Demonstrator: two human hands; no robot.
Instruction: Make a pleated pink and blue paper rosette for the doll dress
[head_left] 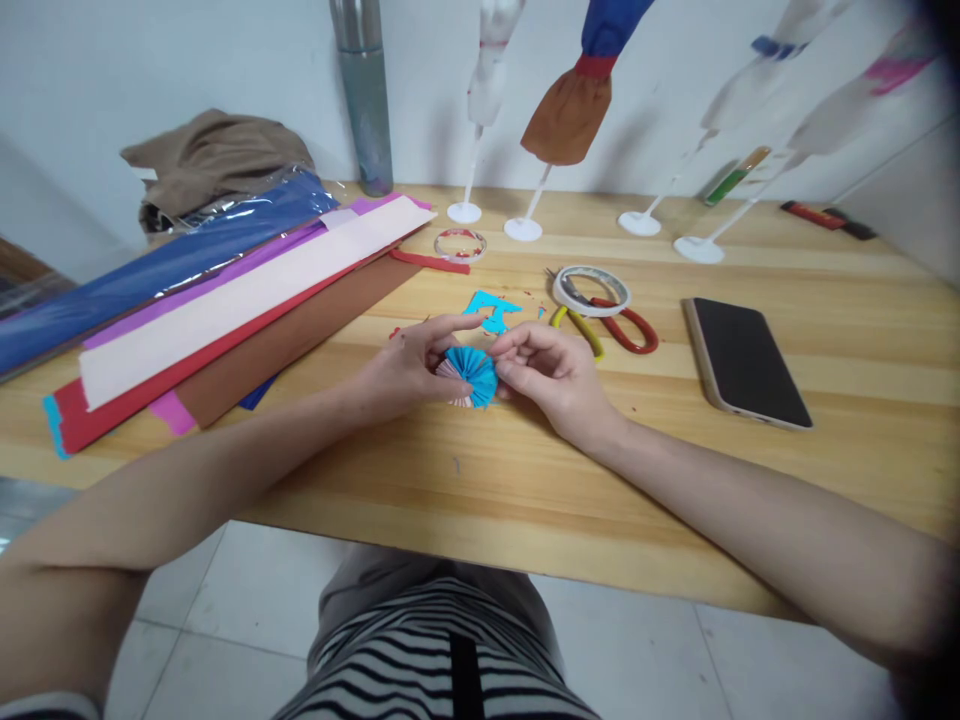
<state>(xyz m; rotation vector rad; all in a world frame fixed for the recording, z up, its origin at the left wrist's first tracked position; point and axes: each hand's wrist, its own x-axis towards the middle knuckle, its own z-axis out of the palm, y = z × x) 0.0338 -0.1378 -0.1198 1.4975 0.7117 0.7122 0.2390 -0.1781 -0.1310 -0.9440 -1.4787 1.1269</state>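
Observation:
Between my two hands is a small round fan of pleated paper (pixel 480 372), mostly blue with a pale pink part on its left. My left hand (pixel 412 368) grips its left side, the thumb lying over the pleats. The thumb and fingertips of my right hand (pixel 551 375) pinch together at the fan's right edge. Just beyond the fingers lie cut blue paper scraps (pixel 495 308). To the right of them are scissors with red handles (pixel 634 330), a yellow-handled tool (pixel 581 325) and a white roll of tape (pixel 592 290) lying over them.
Folded coloured paper sheets (pixel 247 300) cover the table's left. A phone (pixel 746 360) lies on the right. Paper-covered shapes on white stands (pixel 523 229) and a tall bottle (pixel 365 110) stand along the wall. A clear tape ring (pixel 460 245) lies near a red strip (pixel 431 262).

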